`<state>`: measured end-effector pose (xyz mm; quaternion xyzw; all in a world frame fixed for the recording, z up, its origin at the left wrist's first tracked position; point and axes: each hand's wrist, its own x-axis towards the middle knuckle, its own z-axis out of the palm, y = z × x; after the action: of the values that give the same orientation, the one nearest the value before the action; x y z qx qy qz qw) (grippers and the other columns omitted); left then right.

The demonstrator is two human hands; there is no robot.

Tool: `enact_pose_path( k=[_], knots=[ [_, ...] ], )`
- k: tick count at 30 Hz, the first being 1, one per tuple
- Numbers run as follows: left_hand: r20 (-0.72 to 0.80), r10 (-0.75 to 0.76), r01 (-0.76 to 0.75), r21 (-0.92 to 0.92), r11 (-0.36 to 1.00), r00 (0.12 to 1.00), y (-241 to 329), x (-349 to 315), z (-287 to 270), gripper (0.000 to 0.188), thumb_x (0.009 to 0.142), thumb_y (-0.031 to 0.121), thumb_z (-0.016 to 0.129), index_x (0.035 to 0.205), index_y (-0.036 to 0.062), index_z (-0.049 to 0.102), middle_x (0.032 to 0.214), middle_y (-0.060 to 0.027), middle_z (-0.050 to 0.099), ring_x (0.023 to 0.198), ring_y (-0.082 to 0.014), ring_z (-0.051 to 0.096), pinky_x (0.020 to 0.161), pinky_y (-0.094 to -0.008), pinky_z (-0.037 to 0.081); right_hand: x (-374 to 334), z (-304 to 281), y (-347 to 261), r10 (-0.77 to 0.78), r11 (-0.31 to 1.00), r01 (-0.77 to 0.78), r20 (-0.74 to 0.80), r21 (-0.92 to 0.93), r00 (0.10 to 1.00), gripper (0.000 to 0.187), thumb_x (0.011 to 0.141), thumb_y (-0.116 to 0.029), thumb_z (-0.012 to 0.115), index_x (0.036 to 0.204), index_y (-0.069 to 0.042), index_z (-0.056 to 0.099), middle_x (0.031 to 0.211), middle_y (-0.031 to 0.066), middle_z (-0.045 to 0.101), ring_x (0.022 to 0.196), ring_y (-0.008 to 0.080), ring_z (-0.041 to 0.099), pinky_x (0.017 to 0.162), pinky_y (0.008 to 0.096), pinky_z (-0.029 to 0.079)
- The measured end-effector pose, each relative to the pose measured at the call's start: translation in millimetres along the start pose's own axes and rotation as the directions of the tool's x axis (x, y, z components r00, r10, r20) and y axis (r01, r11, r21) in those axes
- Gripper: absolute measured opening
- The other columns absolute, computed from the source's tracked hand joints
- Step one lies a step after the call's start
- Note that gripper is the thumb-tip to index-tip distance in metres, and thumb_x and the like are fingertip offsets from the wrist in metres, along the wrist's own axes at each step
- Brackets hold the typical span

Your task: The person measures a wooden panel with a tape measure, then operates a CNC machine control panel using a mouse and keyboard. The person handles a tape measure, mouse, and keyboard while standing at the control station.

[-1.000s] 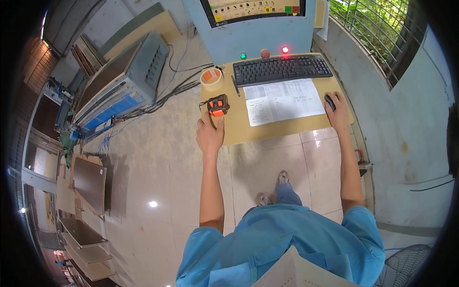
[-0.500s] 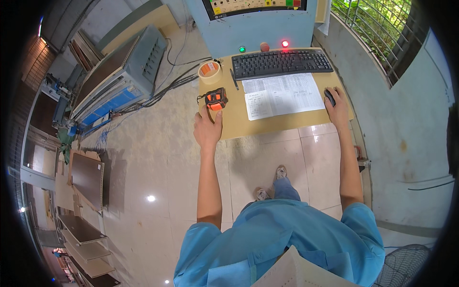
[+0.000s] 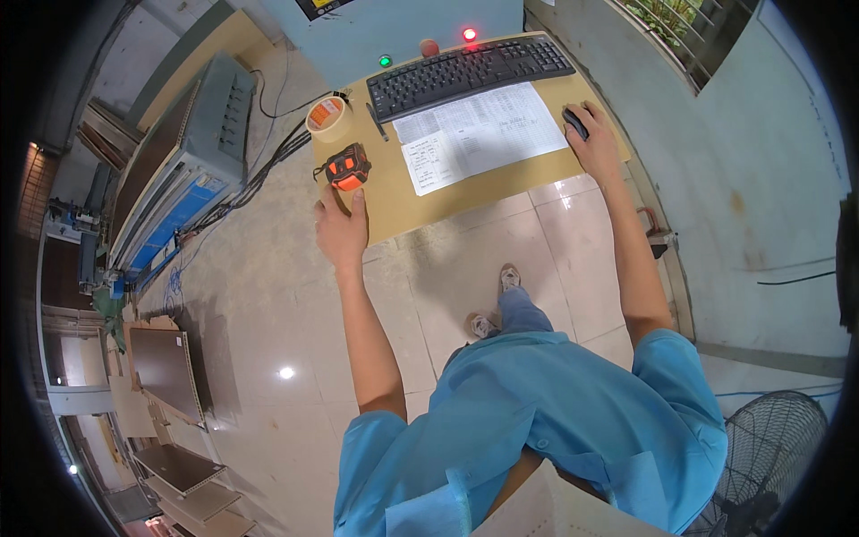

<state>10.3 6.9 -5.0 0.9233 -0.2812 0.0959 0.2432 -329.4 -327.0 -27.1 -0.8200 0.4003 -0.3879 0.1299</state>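
My right hand (image 3: 592,143) rests over a black computer mouse (image 3: 575,123) at the right side of a tan desktop (image 3: 420,219), fingers curved around it. My left hand (image 3: 342,231) lies at the desktop's near left corner, thumb and fingers apart, holding nothing. Just beyond its fingertips sits an orange and black tape measure (image 3: 347,167); whether they touch it I cannot tell. Printed sheets of paper (image 3: 483,134) lie between my hands, below a black keyboard (image 3: 470,76). A pen (image 3: 377,122) lies left of the papers, and a roll of tape (image 3: 328,118) stands behind the tape measure.
Behind the keyboard, a blue cabinet (image 3: 358,40) bears a green button (image 3: 385,61), a red knob (image 3: 429,46) and a lit red lamp (image 3: 470,35). A wall (image 3: 716,179) runs along the right. Cables and a grey-blue machine (image 3: 210,134) stand left; a fan (image 3: 774,447) is lower right.
The whole view has shifted, so the desk sits farther left and higher in the picture. My right hand stays on the mouse, and my left stays beside the tape measure.
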Motion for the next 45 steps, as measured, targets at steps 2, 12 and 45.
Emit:
enact_pose_path(
  k=[2, 12, 45],
  knots=[
    [0.004, -0.009, 0.009, 0.010, 1.000, 1.000, 1.9, 0.0, -2.2, 0.066, 0.096, 0.055, 0.063, 0.148, 0.0163, 0.051, 0.137, -0.0224, 0.060, 0.114, -0.0452, 0.066, 0.093, -0.0543, 0.054, 1.2, -0.1, -2.3, 0.007, 1.000, -0.007, -0.003, 0.005, 1.000, 0.041, 0.094, -0.026, 0.069, 0.134, -0.015, 0.068, 0.148, 0.0205, 0.056, 0.131, 0.0395, 0.059, 0.109, 0.0463, 0.049],
    [0.032, -0.027, 0.027, 0.019, 0.999, 0.999, 4.6, 0.7, -6.2, 0.065, 0.096, 0.055, 0.063, 0.149, 0.0186, 0.051, 0.138, -0.0220, 0.060, 0.113, -0.0456, 0.066, 0.092, -0.0540, 0.055, 1.4, -3.0, -6.8, 0.028, 1.000, -0.028, 0.007, -0.006, 1.000, 0.042, 0.095, -0.027, 0.069, 0.135, -0.015, 0.068, 0.149, 0.0202, 0.056, 0.132, 0.0396, 0.058, 0.109, 0.0461, 0.048],
    [0.022, -0.026, 0.025, 0.015, 1.000, 0.999, 2.5, 0.5, -3.8, 0.068, 0.096, 0.058, 0.062, 0.149, 0.0160, 0.052, 0.136, -0.0231, 0.061, 0.113, -0.0441, 0.067, 0.093, -0.0528, 0.054, 2.2, 0.3, -1.7, 0.009, 1.000, -0.009, -0.005, 0.000, 1.000, 0.043, 0.094, -0.025, 0.068, 0.135, -0.014, 0.067, 0.148, 0.0241, 0.055, 0.132, 0.0434, 0.057, 0.110, 0.0467, 0.048]
  ],
)
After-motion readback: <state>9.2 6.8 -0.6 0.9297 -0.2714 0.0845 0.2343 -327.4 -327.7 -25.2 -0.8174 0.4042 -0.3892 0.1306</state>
